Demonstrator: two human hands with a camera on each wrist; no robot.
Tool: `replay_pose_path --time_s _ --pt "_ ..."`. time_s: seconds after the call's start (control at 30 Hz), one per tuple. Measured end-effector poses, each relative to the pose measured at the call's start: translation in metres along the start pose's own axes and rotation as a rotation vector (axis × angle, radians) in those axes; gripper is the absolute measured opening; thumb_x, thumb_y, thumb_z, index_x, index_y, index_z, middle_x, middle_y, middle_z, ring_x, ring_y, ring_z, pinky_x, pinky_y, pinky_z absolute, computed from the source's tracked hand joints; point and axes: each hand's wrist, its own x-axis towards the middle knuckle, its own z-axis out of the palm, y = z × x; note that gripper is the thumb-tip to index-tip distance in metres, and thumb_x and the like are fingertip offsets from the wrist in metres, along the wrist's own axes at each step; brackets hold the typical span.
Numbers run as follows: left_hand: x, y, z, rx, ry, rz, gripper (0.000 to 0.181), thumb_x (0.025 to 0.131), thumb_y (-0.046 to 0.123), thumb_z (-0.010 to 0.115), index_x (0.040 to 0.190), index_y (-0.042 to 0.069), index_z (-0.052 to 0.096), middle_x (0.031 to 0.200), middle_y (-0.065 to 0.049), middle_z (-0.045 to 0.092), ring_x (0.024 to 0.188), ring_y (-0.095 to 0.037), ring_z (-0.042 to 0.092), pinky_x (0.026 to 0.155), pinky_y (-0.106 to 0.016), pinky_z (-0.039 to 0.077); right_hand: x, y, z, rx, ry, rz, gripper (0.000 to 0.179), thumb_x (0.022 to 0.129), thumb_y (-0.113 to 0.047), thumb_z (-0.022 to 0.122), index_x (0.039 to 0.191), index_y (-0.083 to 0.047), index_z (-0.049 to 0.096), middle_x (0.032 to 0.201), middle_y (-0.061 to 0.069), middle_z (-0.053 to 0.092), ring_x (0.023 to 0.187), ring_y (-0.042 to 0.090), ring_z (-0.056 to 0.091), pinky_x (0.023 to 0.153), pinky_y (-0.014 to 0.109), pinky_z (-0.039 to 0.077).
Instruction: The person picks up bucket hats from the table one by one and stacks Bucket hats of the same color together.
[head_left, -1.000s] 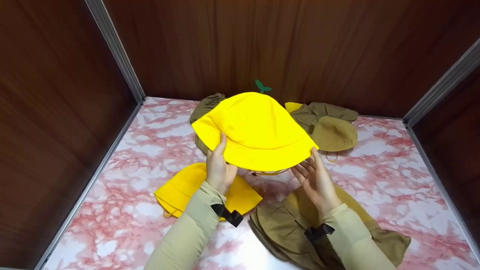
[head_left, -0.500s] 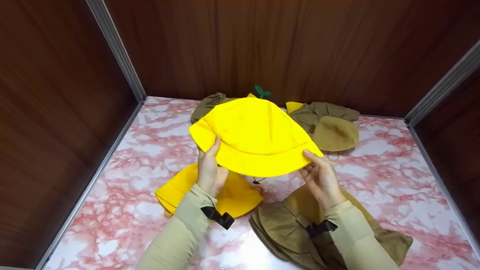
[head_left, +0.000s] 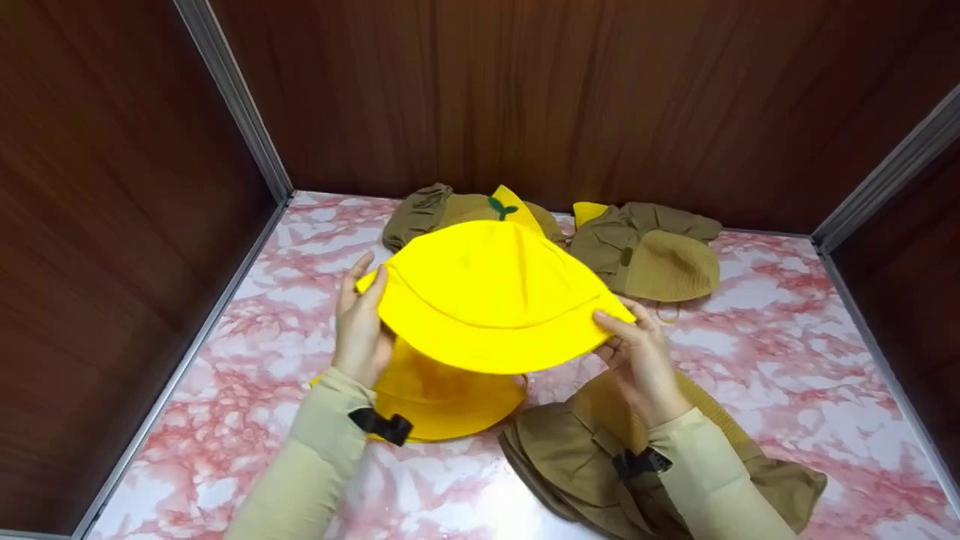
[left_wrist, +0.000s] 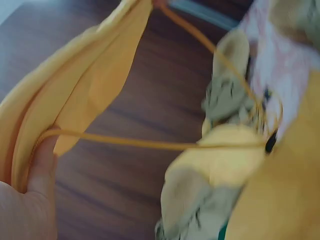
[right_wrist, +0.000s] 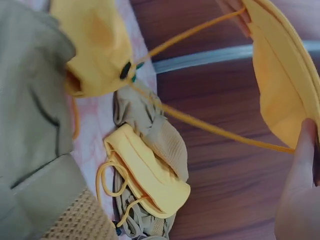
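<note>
A bright yellow bucket hat [head_left: 495,300] with a green sprout [head_left: 502,209] on its crown is held up over the table, brim toward me. My left hand [head_left: 361,330] grips the brim at its left end. At the right end my right hand [head_left: 641,356] pinches the brim, thumb on its outer face. Both wrist views show a thin orange chin cord [left_wrist: 130,141] running from the brim to a black toggle [right_wrist: 125,70]. Below the held hat, a second yellow hat [head_left: 450,409] lies on the table, partly covered in the head view.
A large brown hat [head_left: 555,457] lies at front right, beneath my right forearm. Along the back wall are more brown hats with yellow parts, one at left [head_left: 420,214] and one at right [head_left: 671,262]. Dark wood-look panels [head_left: 525,97] enclose the marbled pink tabletop [head_left: 225,375].
The held hat has come down and nearer, uncovering the brown hat behind. My left hand has shifted left to the brim's end; my right thumb has moved onto the brim's outer face.
</note>
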Motion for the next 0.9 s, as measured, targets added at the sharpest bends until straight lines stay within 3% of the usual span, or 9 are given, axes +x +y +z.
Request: replay_pose_path --time_s 0.1,0.2,0.33,0.53,0.63,0.73,0.9 --pt "0.004 0.007 -0.016 0.131 0.000 0.021 0.028 0.101 0.011 0.056 0.128 0.013 0.051 0.103 -0.005 0.061 0.078 -0.011 0.066 0.069 -0.024 0.058 -0.003 0.008 0.005 -0.076 -0.002 -0.020 0.023 0.094 0.003 0.057 0.113 -0.010 0.058 0.090 0.006 0.068 0.070 0.017 0.070 0.067 0.030 0.061" --pt "0.008 0.014 -0.035 0.263 -0.011 -0.002 0.032 0.097 0.008 0.062 0.128 0.008 0.055 0.099 -0.001 0.065 0.071 -0.009 0.067 0.063 -0.024 0.058 -0.006 0.018 0.009 -0.148 -0.013 -0.034 0.031 0.092 0.006 0.059 0.120 -0.007 0.055 0.088 0.006 0.069 0.068 0.018 0.070 0.065 0.031 0.061" --pt "0.011 0.024 -0.060 0.422 -0.009 -0.065 0.044 0.092 0.007 0.069 0.133 0.002 0.055 0.107 0.002 0.068 0.075 -0.008 0.070 0.067 -0.025 0.060 -0.008 0.033 0.012 -0.274 -0.047 -0.048 0.042 0.089 0.006 0.063 0.129 -0.002 0.053 0.080 0.006 0.072 0.066 0.019 0.070 0.064 0.032 0.061" --pt "0.010 0.032 -0.092 0.638 0.042 -0.087 0.050 0.089 0.014 0.074 0.135 0.001 0.057 0.128 -0.014 0.065 0.084 -0.007 0.071 0.075 -0.022 0.059 -0.009 0.055 0.011 -0.474 -0.165 -0.091 0.050 0.086 0.006 0.068 0.133 0.003 0.052 0.083 0.012 0.072 0.067 0.018 0.070 0.064 0.041 0.062" --pt "0.010 0.030 -0.105 0.689 0.068 -0.094 0.049 0.089 0.014 0.075 0.133 0.001 0.059 0.127 -0.015 0.066 0.085 -0.006 0.071 0.076 -0.021 0.059 -0.007 0.065 0.010 -0.566 -0.211 -0.112 0.050 0.086 0.006 0.069 0.133 0.002 0.053 0.092 0.020 0.070 0.066 0.017 0.069 0.063 0.045 0.061" --pt "0.009 0.027 -0.118 0.703 0.092 -0.102 0.048 0.088 0.012 0.075 0.132 -0.001 0.059 0.115 -0.008 0.072 0.084 -0.005 0.071 0.076 -0.020 0.059 -0.005 0.076 0.010 -0.653 -0.248 -0.126 0.049 0.087 0.003 0.069 0.133 0.000 0.054 0.098 0.027 0.069 0.065 0.015 0.067 0.061 0.044 0.061" --pt "0.009 0.023 -0.132 0.721 0.107 -0.089 0.046 0.088 0.009 0.075 0.130 -0.004 0.060 0.100 0.003 0.075 0.080 -0.001 0.070 0.071 -0.018 0.058 -0.004 0.090 0.011 -0.793 -0.289 -0.180 0.049 0.088 -0.003 0.071 0.135 -0.002 0.055 0.092 0.028 0.070 0.061 0.016 0.062 0.054 0.029 0.055"
